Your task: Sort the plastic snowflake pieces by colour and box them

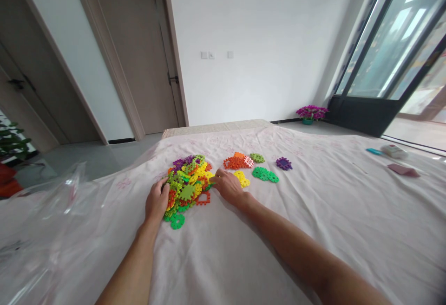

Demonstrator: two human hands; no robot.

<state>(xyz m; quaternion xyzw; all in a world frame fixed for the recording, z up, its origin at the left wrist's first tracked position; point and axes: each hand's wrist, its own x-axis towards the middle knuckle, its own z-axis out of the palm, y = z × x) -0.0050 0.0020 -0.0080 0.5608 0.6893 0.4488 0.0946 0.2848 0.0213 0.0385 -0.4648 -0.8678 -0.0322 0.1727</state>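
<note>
A heap of plastic interlocking building pieces [188, 191] in green, yellow, orange and purple lies on the cloth between my two hands. My left hand [156, 200] rests against the heap's left side, thumb and fingers apart, with some fingertips hidden by the pieces. On the heap's right edge, my right hand [226, 185] has its fingers pressed together; what is between them is hidden. Just beyond that hand are small groups of yellow pieces [242, 179], orange pieces [237, 161] and green pieces [265, 175]. An orange square frame piece [204, 198] lies at the heap's near right.
A purple piece [284, 163] and a light green group [257, 157] lie farther right. Clear plastic wrapping [52, 230] spreads over the left side. A pink item [403, 170], a white object [393, 151] and a blue item [374, 151] are at the far right.
</note>
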